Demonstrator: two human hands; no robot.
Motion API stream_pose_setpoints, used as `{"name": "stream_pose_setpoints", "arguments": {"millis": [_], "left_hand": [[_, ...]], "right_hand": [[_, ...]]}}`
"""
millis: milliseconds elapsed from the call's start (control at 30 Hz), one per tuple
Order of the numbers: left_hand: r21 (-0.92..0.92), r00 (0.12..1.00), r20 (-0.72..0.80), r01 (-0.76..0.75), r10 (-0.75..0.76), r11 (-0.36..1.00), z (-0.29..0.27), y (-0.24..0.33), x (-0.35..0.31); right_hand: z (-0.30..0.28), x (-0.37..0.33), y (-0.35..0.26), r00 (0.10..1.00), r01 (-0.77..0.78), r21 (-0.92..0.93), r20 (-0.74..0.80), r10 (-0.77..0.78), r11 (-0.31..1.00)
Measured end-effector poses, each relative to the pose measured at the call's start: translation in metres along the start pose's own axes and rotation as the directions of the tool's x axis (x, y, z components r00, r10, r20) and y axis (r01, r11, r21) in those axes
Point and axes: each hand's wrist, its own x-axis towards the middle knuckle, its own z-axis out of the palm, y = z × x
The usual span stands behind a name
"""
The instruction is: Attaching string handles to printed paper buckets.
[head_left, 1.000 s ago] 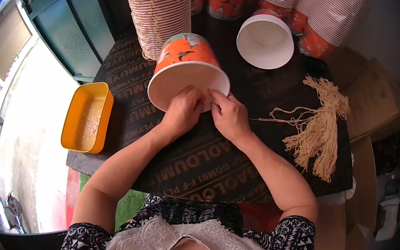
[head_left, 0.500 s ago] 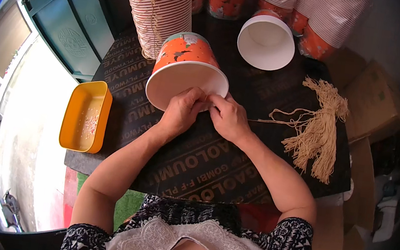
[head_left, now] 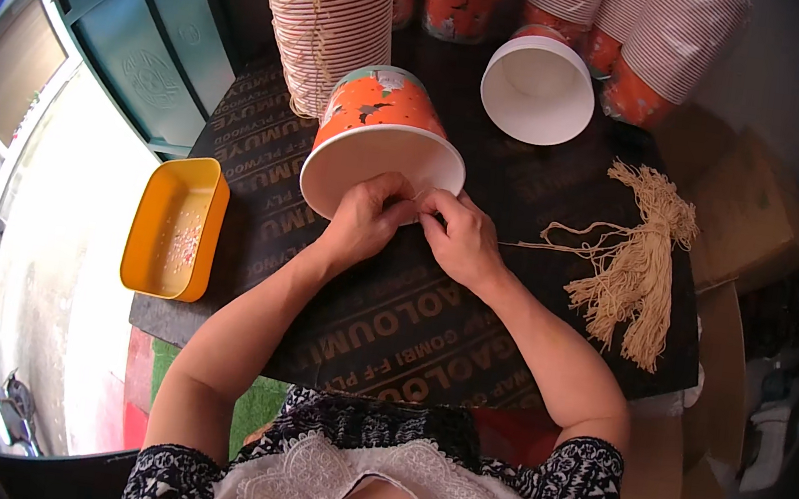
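Note:
An orange paper bucket (head_left: 382, 114) with a printed pattern lies tilted on the table, its white mouth facing me. At its near rim my left hand (head_left: 367, 215) is closed, thumb and fingers pinched together on string. Right beside it my right hand (head_left: 460, 237) is also closed in a pinch on string, its fingertips against the same rim. A thin loop of the string shows between the two hands. From the right hand a beige strand (head_left: 526, 244) runs to a loose bundle of string (head_left: 647, 267) on the right. The fingertips partly hide the rim.
A black printed plywood table (head_left: 388, 339) lies under everything. At left stands a yellow tub (head_left: 206, 244) with small bits inside. A tall bucket stack (head_left: 337, 34) rises behind, a single bucket (head_left: 538, 91) lies back right, and more stacks line the back. Cardboard (head_left: 743, 209) sits at right.
The whole view has shifted slightly. Both hands stay pinched at the bucket's near rim, the fingers moving only a little; the bucket keeps its tilt.

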Motion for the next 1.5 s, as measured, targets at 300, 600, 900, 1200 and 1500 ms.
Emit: {"name": "stream_pose_setpoints", "arguments": {"millis": [300, 600, 900, 1200, 1500], "left_hand": [[0.042, 1.0, -0.017, 0.0, 0.001, 0.999, 0.001, -0.009, 0.002], [0.139, 0.984, -0.179, 0.025, 0.001, 0.99, 0.004, -0.015, 0.004], [-0.285, 0.974, -0.006, 0.214, -0.225, 0.934, -0.008, -0.004, 0.002], [-0.067, 0.995, 0.087, 0.047, -0.041, 0.997, -0.01, -0.003, 0.0], [0.143, 0.999, 0.026, 0.029, -0.033, 0.989, -0.002, -0.002, 0.001]], "right_hand": [[-0.003, -0.005, -0.002, 0.997, 0.079, -0.037, 0.022, -0.078, 0.996], [-0.008, -0.007, -0.015, 0.975, 0.197, -0.174, 0.134, -0.175, 0.965], [-0.01, -0.006, -0.006, 0.974, 0.19, -0.134, 0.152, -0.169, 0.973], [-0.012, -0.001, -0.004, 0.975, 0.159, -0.06, 0.17, -0.146, 0.986], [-0.014, -0.006, -0.008, 0.989, 0.121, -0.021, 0.084, -0.119, 0.992]]}}
